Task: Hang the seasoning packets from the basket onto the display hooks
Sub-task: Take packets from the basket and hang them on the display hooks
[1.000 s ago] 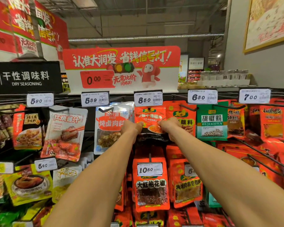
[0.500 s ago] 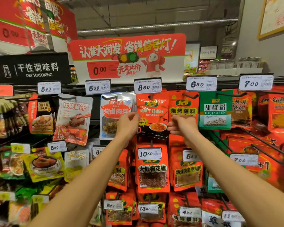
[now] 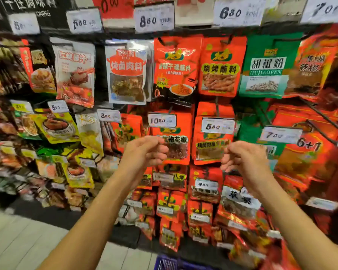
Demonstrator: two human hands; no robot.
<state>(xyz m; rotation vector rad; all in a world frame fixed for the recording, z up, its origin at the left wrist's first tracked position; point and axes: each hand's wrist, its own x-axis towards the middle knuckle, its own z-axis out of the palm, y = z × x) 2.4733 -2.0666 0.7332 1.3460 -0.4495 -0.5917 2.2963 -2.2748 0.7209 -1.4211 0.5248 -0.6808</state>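
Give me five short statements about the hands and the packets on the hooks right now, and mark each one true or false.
1. Both hands hold nothing. True: the left hand and right hand hang in front of the display with loosely curled fingers.
2. The green pepper packet hangs under the 6.80 price tag. True.
3. The left hand grips the orange packet under the 8.60 tag. False: that packet hangs free above both hands.
4. A blue basket shows at the bottom edge. True.
5. The right hand rests on the green packet. False: it is well below it.
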